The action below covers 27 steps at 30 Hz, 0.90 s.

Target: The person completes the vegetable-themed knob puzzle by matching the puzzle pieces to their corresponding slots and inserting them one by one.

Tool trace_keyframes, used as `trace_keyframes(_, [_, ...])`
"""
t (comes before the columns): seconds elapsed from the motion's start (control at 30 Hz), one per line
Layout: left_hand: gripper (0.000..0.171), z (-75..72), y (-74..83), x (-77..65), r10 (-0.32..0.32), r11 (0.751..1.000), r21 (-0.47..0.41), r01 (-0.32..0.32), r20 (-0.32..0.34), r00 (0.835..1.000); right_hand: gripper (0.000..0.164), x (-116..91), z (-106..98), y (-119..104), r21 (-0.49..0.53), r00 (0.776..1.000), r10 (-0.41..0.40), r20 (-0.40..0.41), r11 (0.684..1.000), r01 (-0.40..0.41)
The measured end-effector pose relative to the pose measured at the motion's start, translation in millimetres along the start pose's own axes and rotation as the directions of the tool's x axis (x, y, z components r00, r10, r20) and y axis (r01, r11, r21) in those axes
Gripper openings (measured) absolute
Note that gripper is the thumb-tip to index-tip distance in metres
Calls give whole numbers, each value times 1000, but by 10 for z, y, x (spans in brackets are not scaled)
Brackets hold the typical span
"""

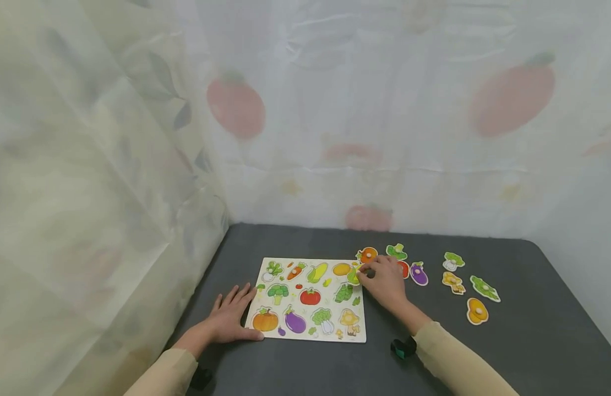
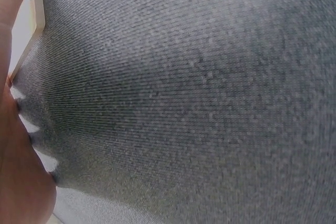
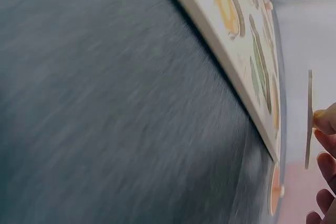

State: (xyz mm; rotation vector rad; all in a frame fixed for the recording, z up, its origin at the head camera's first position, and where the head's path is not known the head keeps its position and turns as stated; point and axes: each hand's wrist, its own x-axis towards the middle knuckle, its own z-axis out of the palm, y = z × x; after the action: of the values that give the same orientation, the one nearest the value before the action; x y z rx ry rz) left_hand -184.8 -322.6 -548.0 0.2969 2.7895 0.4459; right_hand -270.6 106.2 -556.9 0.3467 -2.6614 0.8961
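A white wooden puzzle board (image 1: 300,336) with vegetable pictures lies on the dark table. My left hand (image 1: 228,319) rests at its left edge, fingers spread and thumb along the near corner. Over the board's far right corner, my right hand (image 1: 386,281) pinches a yellow-green corn puzzle piece (image 1: 353,276) by its knob. Seen edge-on in the right wrist view, that piece (image 3: 309,119) is held up off the board. A radish piece (image 1: 268,275) and a carrot piece (image 1: 294,272), both with knobs, sit in the board's top row.
Beyond my right hand lie a pumpkin piece (image 1: 367,255), a green vegetable piece (image 1: 397,252), a partly hidden tomato piece (image 1: 405,269) and an eggplant piece (image 1: 419,274). Farther right are several more, including a potato piece (image 1: 477,311). Printed curtains (image 1: 305,132) hang behind the table.
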Motion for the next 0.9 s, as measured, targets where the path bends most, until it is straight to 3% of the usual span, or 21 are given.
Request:
trace_keyframes(0.3, [126, 18, 3, 17, -7, 1000, 3, 7, -1, 1000, 12, 181, 290, -185, -23, 999, 11, 40, 1000, -10])
trace_keyframes(0.9, [127, 2, 16, 14, -14, 999, 30, 14, 6, 1000, 9, 381, 691, -467, -62, 993, -82, 87, 994, 87])
